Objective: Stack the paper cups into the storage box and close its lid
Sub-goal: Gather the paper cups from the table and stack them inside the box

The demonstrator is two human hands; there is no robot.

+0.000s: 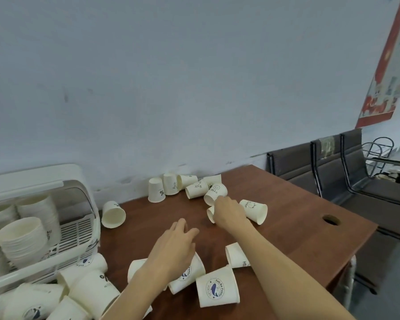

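Right hand (pixel 229 210) reached a tipped cup (pixel 210 214) mid-counter, fingers hidden behind it, grip undeterminable; left hand (pixel 176 248) hovered loosely spread over near cups (pixel 187 276); best nested rim-up before transfer to the open storage box (pixel 79 229) at left

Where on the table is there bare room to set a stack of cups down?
The right side of the table is bare, around the round hole, right of the right hand. A smaller bare patch lies between the lone tipped cup and the left hand. Crowded: the back cluster and the pile by the box.
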